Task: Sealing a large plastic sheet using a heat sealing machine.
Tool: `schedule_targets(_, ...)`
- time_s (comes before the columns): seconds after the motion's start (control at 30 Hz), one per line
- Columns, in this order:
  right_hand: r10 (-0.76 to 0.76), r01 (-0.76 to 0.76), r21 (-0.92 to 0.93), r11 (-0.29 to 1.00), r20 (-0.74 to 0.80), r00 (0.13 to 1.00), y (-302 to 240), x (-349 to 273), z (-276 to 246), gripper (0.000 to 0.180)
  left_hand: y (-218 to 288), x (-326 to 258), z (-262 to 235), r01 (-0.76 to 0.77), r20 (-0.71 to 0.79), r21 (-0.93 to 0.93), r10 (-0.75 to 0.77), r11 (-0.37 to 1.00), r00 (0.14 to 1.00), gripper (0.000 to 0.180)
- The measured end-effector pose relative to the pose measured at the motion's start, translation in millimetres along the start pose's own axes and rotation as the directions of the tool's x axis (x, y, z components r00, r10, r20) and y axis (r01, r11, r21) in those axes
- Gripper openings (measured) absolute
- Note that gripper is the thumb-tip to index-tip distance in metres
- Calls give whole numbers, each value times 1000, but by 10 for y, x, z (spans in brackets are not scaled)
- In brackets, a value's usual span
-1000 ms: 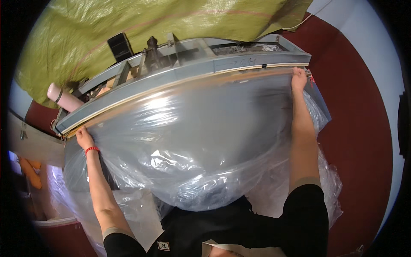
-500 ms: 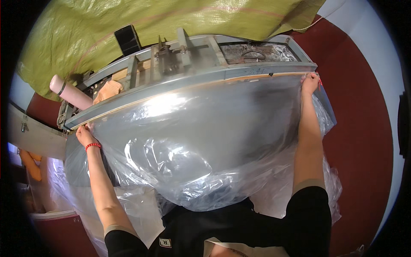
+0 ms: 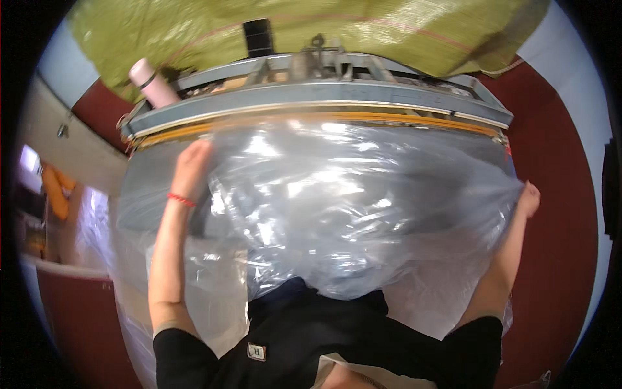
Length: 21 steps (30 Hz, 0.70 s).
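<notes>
A large sheet of clear plastic film [image 3: 337, 194] spreads in front of me, wrinkled and shiny, draping down toward my body. My left hand [image 3: 193, 162], with a red bead bracelet, is closed on the film's upper left part, slightly blurred. At the right, my right hand [image 3: 530, 198] is closed on the film's right edge and pulls it taut into a point. Behind the film runs a grey metal frame [image 3: 311, 96] with orange-yellow strips [image 3: 414, 120] along its near side. A grey surface [image 3: 152, 172] shows under the film at the left.
A pink bottle [image 3: 155, 84] leans at the frame's left end. A dark phone-like slab [image 3: 258, 37] rests against the yellow-green woven sheet [image 3: 389, 29] behind. More clear film [image 3: 214, 272] hangs in front. A pale panel [image 3: 84, 139] stands at the left; dark red [image 3: 557, 227] lies right.
My left hand has moved right, away from the frame's left end. My right hand has come down and outward from the frame, drawing the film with it. The view has shifted.
</notes>
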State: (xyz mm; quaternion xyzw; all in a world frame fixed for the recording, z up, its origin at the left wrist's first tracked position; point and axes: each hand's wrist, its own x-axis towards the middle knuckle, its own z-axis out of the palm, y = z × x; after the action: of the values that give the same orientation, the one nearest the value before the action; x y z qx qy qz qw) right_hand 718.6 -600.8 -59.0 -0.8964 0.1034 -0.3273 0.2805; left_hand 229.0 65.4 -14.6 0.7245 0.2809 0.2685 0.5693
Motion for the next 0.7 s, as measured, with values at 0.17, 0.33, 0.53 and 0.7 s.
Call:
schedule_targets(0.17, -428, 466, 166, 869, -219, 877, -951, -325, -345, 31, 545, -348, 651, -1, 126, -189, 25, 982, 992, 14)
schedule_targets(0.33, -855, 316, 859, 403, 230, 465, -3367, -2282, -793, 30, 718, -688, 602, 32, 189, -149, -3, 988, 982, 14)
schedule_targets(0.53, -984, 59, 992, -115, -122, 133, -4135, -3629, -857, 34, 903, -887, 531, -32, 276, -39, 42, 999, 960, 10)
schedule_targets(0.7, -926, -655, 676, 339, 364, -104, -4088, -3949, -956, 18, 933, -969, 460, -557, 204, 338, 518, 759, 831, 9)
